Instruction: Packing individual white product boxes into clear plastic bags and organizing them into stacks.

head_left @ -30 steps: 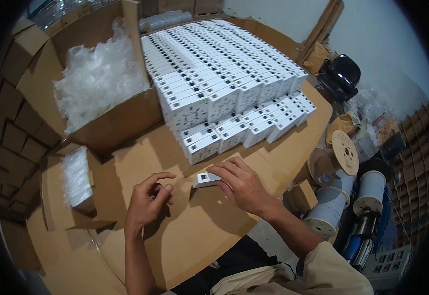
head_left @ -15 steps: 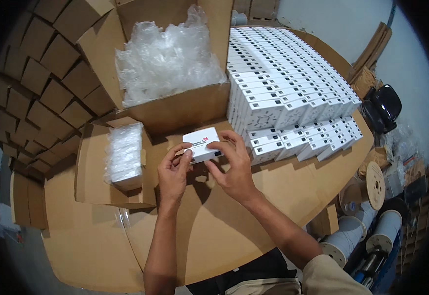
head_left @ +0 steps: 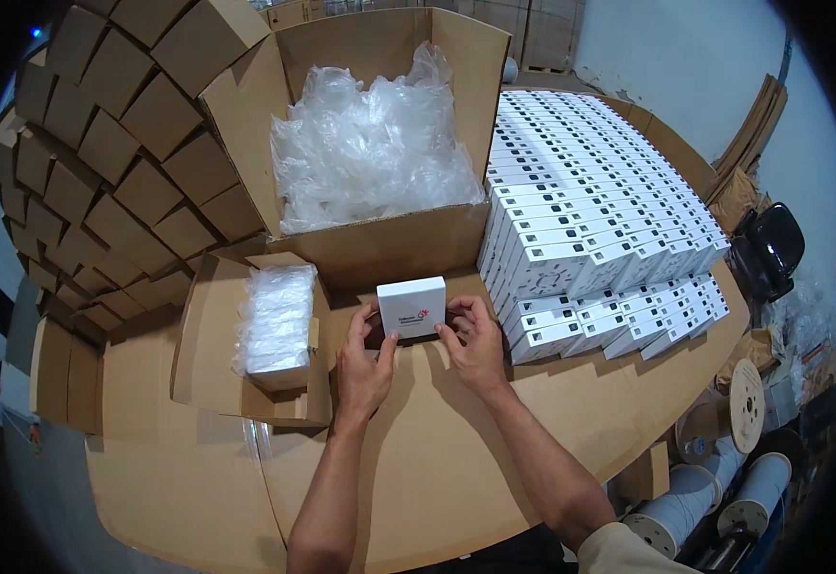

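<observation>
Item: white box (head_left: pixel 411 307), centre frame, held between both hands over the brown table (head_left: pixel 437 469).
Left to right: carton stacks (head_left: pixel 102 163), upper left; small carton of wrapped packs (head_left: pixel 277 320); left hand (head_left: pixel 363 368), fingers grasping the box's left edge; big carton of plastic bags (head_left: pixel 370 153); right hand (head_left: pixel 475 342), fingers on its right edge; rows of finished boxes (head_left: pixel 590 230), many done. Whether this box is closed is unclear. Half a second ago it was tilted; now level.

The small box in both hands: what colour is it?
White, with a small red mark and dark print on top; the small box shows best in the head view.
</observation>
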Demonstrator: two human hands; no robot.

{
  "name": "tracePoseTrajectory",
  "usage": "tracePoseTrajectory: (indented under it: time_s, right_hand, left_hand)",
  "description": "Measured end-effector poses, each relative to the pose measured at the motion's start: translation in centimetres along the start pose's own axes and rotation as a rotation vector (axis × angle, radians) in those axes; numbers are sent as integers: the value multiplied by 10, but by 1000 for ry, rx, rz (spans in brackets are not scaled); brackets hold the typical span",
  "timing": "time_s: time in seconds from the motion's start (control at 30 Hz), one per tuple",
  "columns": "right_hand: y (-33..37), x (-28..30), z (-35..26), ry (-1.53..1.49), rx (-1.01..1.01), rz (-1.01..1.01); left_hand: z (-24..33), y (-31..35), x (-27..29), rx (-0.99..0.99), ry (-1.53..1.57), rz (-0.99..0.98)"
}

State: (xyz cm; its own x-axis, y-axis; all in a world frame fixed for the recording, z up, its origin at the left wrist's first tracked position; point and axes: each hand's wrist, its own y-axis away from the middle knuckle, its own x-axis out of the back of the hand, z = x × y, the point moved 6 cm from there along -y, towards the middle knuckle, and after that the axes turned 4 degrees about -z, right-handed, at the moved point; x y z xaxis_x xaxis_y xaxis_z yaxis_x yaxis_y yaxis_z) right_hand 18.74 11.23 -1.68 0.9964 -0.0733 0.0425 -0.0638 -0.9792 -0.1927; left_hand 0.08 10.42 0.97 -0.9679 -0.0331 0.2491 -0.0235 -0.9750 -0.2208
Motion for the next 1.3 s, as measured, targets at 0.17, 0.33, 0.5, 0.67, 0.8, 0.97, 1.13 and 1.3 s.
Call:
tracePoseTrajectory:
  time_s: [0.17, 0.33, 0.5, 0.67, 0.8, 0.97, 1.13, 1.3]
  right_hand:
    - [1, 4, -15, 196, 89, -48]
    - [2, 5, -21, 250, 89, -94]
    - [3, 5, -20, 315, 65, -119]
    - [2, 7, -18, 249, 121, -90]
    - [1, 9, -12, 155, 85, -47]
    - [0, 8, -3, 159, 128, -24]
    - [0, 9, -6, 186, 134, 31]
    - [2, 14, -2, 201, 145, 30]
  left_hand:
    - [5, 3, 3, -38, -135, -13]
    - [9, 5, 3, -23, -249, -41]
    - [7, 7, -1, -12, -186, -44]
    - [23, 13, 4, -154, -174, 61]
    - [54, 25, 13, -376, -231, 164]
    - [125, -8, 14, -489, -260, 329]
    - [159, -126, 47, -450, -505, 372]
    - [144, -232, 81, -20, -713, 368]
